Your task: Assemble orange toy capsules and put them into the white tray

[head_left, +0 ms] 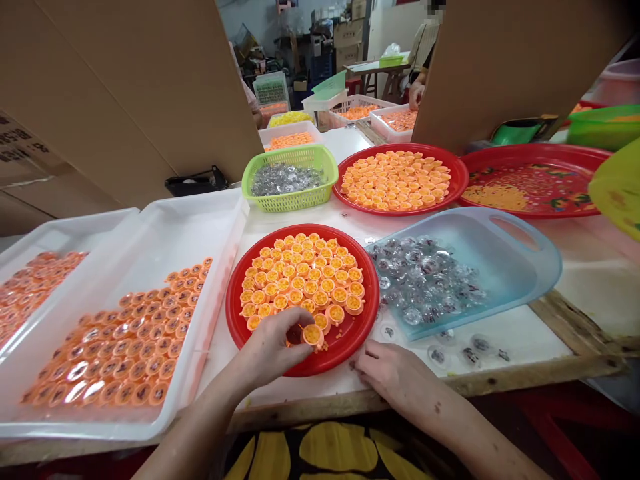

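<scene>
Between thumb and fingers, my left hand (275, 343) grips a small orange cup (313, 335) with yellow bits inside, at the near edge of a red round tray (367, 323). Many similar filled orange cups (300, 270) sit on that tray, and a few loose yellow crumbs lie near the held one. My right hand (395, 373) rests on the table's front edge, just right of the tray, fingers curled together and their tips hidden. To its right, clear round plastic pieces (480, 343) with dark marks lie loose on the table. More clear pieces (425, 277) fill part of a pale blue scoop-shaped tray (515, 267).
White trays (190, 213) with orange pieces stand left. Behind are a green basket (287, 203) of clear pieces, a red tray (343, 193) of orange cups and another red tray (540, 157) with orange bits. Cardboard panels (125, 87) rise behind; a person's hand (417, 93) shows beyond.
</scene>
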Demonstrator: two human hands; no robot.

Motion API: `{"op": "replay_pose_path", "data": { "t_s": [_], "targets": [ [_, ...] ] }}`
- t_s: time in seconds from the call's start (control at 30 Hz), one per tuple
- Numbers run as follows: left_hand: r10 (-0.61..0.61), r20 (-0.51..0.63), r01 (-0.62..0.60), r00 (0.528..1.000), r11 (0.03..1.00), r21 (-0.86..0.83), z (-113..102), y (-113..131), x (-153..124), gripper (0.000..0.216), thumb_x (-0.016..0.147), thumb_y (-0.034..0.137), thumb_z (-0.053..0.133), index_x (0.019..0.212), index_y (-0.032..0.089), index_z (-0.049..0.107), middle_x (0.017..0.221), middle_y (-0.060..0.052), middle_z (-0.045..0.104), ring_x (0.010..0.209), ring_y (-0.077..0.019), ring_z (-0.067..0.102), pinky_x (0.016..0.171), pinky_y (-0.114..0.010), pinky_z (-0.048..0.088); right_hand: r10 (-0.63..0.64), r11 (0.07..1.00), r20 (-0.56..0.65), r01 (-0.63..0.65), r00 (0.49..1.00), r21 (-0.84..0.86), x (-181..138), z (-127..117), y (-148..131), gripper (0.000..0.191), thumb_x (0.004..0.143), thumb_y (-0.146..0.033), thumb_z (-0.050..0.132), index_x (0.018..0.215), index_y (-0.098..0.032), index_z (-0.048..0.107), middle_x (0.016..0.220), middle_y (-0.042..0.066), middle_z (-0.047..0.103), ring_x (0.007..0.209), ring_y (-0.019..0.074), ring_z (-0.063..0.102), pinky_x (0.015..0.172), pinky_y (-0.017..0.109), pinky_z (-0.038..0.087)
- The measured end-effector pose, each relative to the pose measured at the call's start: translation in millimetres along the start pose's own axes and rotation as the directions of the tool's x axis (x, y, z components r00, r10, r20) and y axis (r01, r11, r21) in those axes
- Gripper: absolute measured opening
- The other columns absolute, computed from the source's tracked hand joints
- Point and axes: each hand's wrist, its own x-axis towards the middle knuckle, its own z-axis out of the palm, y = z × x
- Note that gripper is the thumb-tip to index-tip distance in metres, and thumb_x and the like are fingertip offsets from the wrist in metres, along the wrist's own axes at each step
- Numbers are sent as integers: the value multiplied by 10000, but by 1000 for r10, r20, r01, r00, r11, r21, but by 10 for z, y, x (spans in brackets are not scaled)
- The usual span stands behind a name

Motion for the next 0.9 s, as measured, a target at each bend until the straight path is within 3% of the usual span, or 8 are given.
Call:
{"op": "replay_pose_path", "data": {
  "t_s": [0.2, 0.3, 0.4, 0.6, 0.77, 0.9],
  "targets": [
    [-1, -31, 1, 1000, 1000, 5, 132, 13, -56, 186, 715, 180, 601, 900, 199, 602, 784, 5, 628, 669, -130, 548, 620, -254, 442, 14, 998, -26, -16, 1000, -63, -66, -61, 108, 157, 806, -86, 560, 676, -172, 583, 757, 27, 544, 657, 153, 546, 546, 258, 371],
    [47, -121, -48, 992, 999, -6, 134, -4, -85, 203, 729, 176, 600, 930, 203, 611, 841, -9, 642, 726, -136, 572, 679, -263, 462, 15, 1000, -15, -15, 1000, -5, -55, -92, 145, 120, 769, -87, 612, 686, -172, 595, 813, 35, 550, 711, 167, 555, 587, 262, 409],
    [105, -177, -83, 979, 989, 125, 126, -50, -104, 218, 705, 135, 585, 912, 193, 623, 816, -19, 620, 721, -145, 570, 671, -272, 463, 18, 996, -18, -16, 1000, 83, -41, -106, 176, 106, 754, -80, 630, 710, -172, 600, 837, 39, 546, 750, 178, 554, 626, 271, 439],
    [178, -253, -128, 951, 971, 200, 85, -22, -154, 208, 702, 112, 558, 894, 192, 577, 964, -48, 622, 846, -162, 598, 743, -281, 481, 20, 982, -31, -13, 999, 191, -79, -66, 228, 132, 817, -72, 545, 723, -162, 568, 889, 67, 536, 820, 195, 535, 701, 304, 465],
    [136, -202, -71, 970, 952, 299, 89, -64, -156, 196, 689, 101, 529, 860, 195, 544, 740, 7, 599, 661, -138, 572, 604, -248, 453, 8, 971, -120, 21, 993, 238, -117, -69, 232, 157, 825, -53, 462, 731, -174, 499, 893, 75, 541, 824, 198, 520, 705, 322, 456],
    [153, -259, -68, 954, 948, 309, 105, -109, -188, 216, 718, 118, 529, 916, 202, 546, 818, -14, 639, 724, -152, 610, 648, -259, 481, 43, 966, -160, 0, 986, 257, -135, -82, 226, 139, 826, -75, 437, 755, -190, 469, 839, 61, 551, 776, 191, 517, 676, 319, 446]
  ]
}}
